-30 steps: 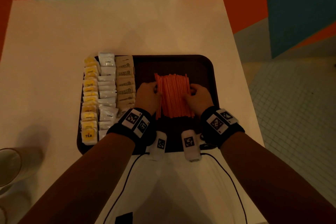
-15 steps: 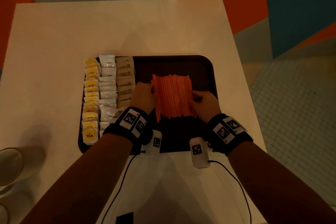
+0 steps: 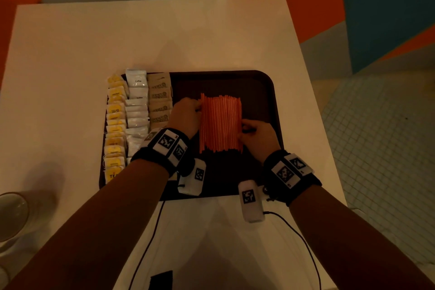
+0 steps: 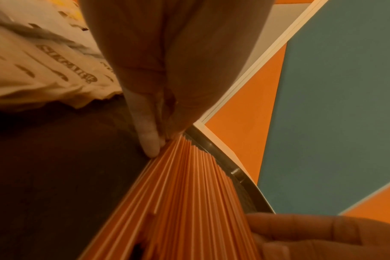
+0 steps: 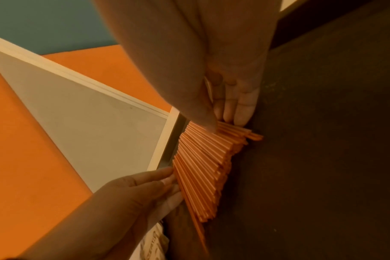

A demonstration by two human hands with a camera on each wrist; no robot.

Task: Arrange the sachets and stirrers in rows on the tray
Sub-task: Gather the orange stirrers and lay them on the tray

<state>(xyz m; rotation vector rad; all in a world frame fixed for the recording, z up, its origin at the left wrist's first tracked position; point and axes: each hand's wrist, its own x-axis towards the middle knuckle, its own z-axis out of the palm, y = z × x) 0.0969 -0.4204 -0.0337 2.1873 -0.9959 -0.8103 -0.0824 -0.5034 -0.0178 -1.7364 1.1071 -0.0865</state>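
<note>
Head view: 2 hands (image 3: 220, 122), 3 sachet rows (image 3: 137, 115).

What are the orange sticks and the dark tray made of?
The orange stirrers look like thin plastic: smooth, straight and all one colour. They could be coated paper. The tray looks like hard plastic, dark brown and matte, with a moulded rounded rim.

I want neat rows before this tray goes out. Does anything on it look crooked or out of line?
Mostly tidy. The orange stirrers lie side by side between both hands, but their near ends are uneven, and in the right wrist view one stirrer pokes out past the rest. The three sachet rows look straight.
</note>
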